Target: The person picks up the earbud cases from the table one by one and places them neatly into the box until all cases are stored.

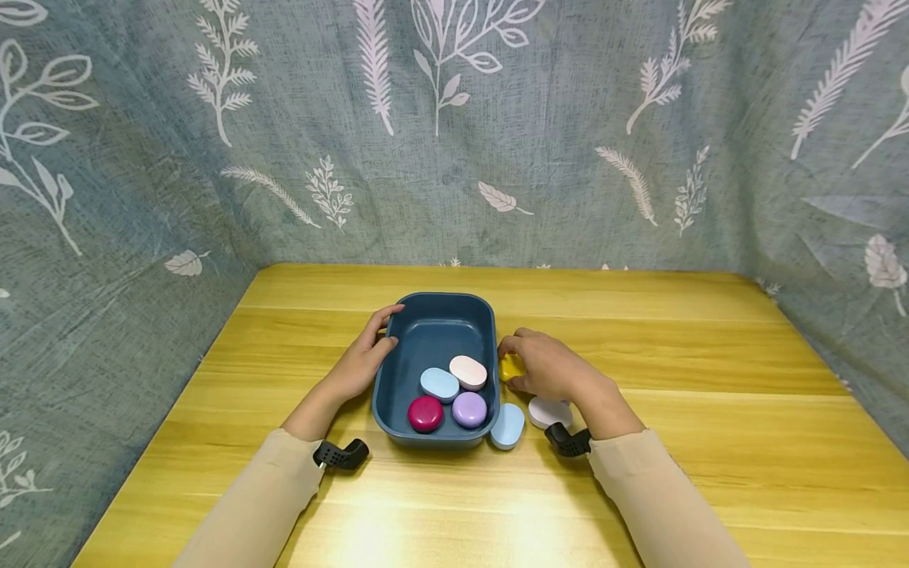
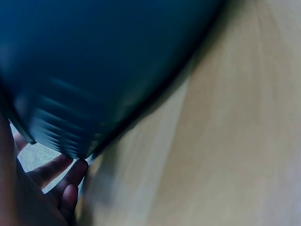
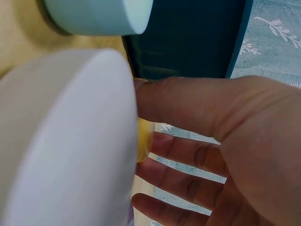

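My left hand (image 1: pixel 357 368) holds the left side of a dark blue plastic bin (image 1: pixel 426 335), thumb over the rim. In the left wrist view its fingers (image 2: pixel 51 170) lie against the ribbed outer wall. Just outside the bin's right wall, my right hand (image 1: pixel 556 372) holds a small yellow puck-like piece (image 1: pixel 509 368) between thumb and fingers; much of it is hidden by the hand. Inside the bin's near half sit a light blue oval piece (image 1: pixel 439 384), a pale pink oval one (image 1: pixel 468 371), a crimson round one (image 1: pixel 425 414) and a lilac round one (image 1: pixel 469 410).
Another light blue oval piece (image 1: pixel 507 427) lies against the bin's right near corner. A whitish oval piece (image 1: pixel 549 412) is on the wooden table (image 1: pixel 710 363) under my right wrist, and looms large in the right wrist view. Behind the table hangs a leaf-patterned cloth (image 1: pixel 554 95).
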The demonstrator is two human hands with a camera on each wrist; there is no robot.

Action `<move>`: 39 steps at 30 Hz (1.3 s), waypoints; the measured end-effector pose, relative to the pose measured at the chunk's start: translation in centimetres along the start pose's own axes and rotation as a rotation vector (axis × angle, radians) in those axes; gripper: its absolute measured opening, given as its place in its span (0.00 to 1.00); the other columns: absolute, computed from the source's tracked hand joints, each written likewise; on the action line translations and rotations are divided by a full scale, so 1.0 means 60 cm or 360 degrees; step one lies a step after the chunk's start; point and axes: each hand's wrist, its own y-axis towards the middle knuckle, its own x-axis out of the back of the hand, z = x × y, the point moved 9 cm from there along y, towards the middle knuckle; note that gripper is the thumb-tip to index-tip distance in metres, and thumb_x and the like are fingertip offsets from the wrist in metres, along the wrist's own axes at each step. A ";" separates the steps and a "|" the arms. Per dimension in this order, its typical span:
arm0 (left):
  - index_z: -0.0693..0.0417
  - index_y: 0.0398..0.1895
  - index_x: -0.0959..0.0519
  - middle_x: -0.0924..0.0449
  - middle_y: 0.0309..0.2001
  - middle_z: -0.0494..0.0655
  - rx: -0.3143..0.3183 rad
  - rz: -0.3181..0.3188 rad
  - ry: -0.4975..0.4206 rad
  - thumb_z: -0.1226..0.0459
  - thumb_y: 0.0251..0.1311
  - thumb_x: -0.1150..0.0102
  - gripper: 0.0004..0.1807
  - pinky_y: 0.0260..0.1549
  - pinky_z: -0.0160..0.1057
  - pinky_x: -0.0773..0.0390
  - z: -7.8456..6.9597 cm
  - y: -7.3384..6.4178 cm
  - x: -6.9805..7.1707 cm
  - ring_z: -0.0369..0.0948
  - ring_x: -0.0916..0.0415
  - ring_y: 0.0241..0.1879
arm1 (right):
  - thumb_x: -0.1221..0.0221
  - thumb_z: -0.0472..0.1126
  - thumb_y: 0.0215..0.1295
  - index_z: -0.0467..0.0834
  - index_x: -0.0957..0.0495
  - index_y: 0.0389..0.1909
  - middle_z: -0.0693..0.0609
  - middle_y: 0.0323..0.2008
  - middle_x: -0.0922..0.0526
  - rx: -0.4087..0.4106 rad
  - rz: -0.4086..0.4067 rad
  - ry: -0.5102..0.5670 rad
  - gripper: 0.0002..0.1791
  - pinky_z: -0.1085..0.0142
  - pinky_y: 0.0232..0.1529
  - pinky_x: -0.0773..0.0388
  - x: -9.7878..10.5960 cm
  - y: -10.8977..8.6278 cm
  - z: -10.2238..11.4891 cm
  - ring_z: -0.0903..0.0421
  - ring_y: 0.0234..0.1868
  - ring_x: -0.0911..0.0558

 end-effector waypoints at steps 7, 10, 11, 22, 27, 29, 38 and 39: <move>0.25 0.71 0.45 0.43 0.69 0.52 -0.0001 0.0021 -0.0023 0.60 0.74 0.61 0.27 0.63 0.57 0.37 -0.001 -0.001 0.000 0.52 0.38 0.66 | 0.33 0.43 0.58 0.49 0.23 0.51 0.51 0.46 0.23 -0.0005 0.0000 -0.0002 0.20 0.56 0.51 0.27 0.002 0.002 0.000 0.53 0.44 0.25; 0.25 0.71 0.46 0.44 0.70 0.52 0.0001 0.0036 -0.0025 0.59 0.74 0.61 0.26 0.64 0.58 0.38 0.000 0.000 0.000 0.53 0.39 0.67 | 0.33 0.44 0.59 0.49 0.23 0.51 0.51 0.47 0.23 0.0000 0.0000 -0.0001 0.19 0.56 0.52 0.27 0.002 0.001 0.000 0.53 0.45 0.25; 0.25 0.72 0.47 0.45 0.71 0.52 0.0003 0.0042 -0.0022 0.59 0.75 0.62 0.27 0.64 0.58 0.38 0.000 0.000 0.000 0.53 0.40 0.68 | 0.34 0.44 0.59 0.49 0.23 0.52 0.51 0.47 0.23 -0.0001 0.0000 -0.0001 0.19 0.56 0.52 0.27 0.003 0.001 0.000 0.53 0.45 0.25; 0.40 0.75 0.49 0.48 0.72 0.60 0.0017 0.0097 -0.0011 0.60 0.74 0.62 0.28 0.65 0.59 0.39 -0.052 -0.018 0.002 0.57 0.44 0.70 | 0.35 0.46 0.60 0.50 0.24 0.54 0.52 0.50 0.24 -0.0005 -0.0045 0.0018 0.20 0.58 0.48 0.26 0.014 -0.001 -0.001 0.54 0.43 0.25; 0.41 0.75 0.49 0.47 0.72 0.60 0.0006 0.0091 0.0000 0.60 0.74 0.62 0.28 0.65 0.59 0.39 -0.064 -0.025 0.004 0.57 0.43 0.69 | 0.35 0.47 0.60 0.52 0.24 0.53 0.53 0.51 0.24 -0.0012 -0.0092 0.0043 0.20 0.59 0.49 0.25 0.020 -0.003 0.000 0.54 0.44 0.25; 0.40 0.75 0.48 0.47 0.71 0.61 0.0012 0.0091 -0.0001 0.60 0.74 0.62 0.28 0.64 0.59 0.39 -0.063 -0.025 0.004 0.57 0.42 0.69 | 0.35 0.47 0.60 0.52 0.24 0.54 0.53 0.51 0.24 -0.0004 -0.0110 0.0042 0.20 0.58 0.50 0.25 0.022 -0.004 0.001 0.54 0.45 0.24; 0.41 0.75 0.48 0.47 0.71 0.62 0.0022 0.0098 -0.0009 0.59 0.74 0.62 0.27 0.64 0.59 0.39 -0.059 -0.026 0.001 0.58 0.42 0.69 | 0.35 0.47 0.61 0.52 0.24 0.56 0.53 0.53 0.24 0.0026 -0.0174 0.0059 0.21 0.56 0.54 0.26 0.029 -0.004 0.000 0.53 0.49 0.23; 0.40 0.75 0.48 0.48 0.72 0.61 0.0027 0.0098 -0.0002 0.59 0.74 0.62 0.27 0.65 0.59 0.39 -0.059 -0.026 0.000 0.58 0.43 0.69 | 0.35 0.47 0.61 0.52 0.24 0.56 0.53 0.54 0.24 0.0026 -0.0179 0.0062 0.22 0.56 0.55 0.26 0.029 -0.005 -0.001 0.53 0.50 0.23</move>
